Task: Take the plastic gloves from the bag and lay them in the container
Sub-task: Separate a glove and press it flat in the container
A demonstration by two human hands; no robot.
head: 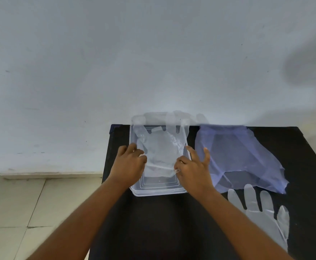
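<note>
Over container (159,191), glove (162,147) fingers blurred, both hands pinching

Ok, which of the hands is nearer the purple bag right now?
Right. The right hand sits at the container's right edge, its fingers spread against the purple bag. The left hand is at the container's left edge, with the container between it and the bag.

Two bare forearms reach into view from the bottom edge, with no sleeve, cuff or covering visible on either. The left hand (129,164) and the right hand (193,168) are both ungloved. No ring, watch, bracelet or band shows on the fingers or wrists. The nails look short and plain. Nothing of the person's clothing is visible above the forearms.
</note>
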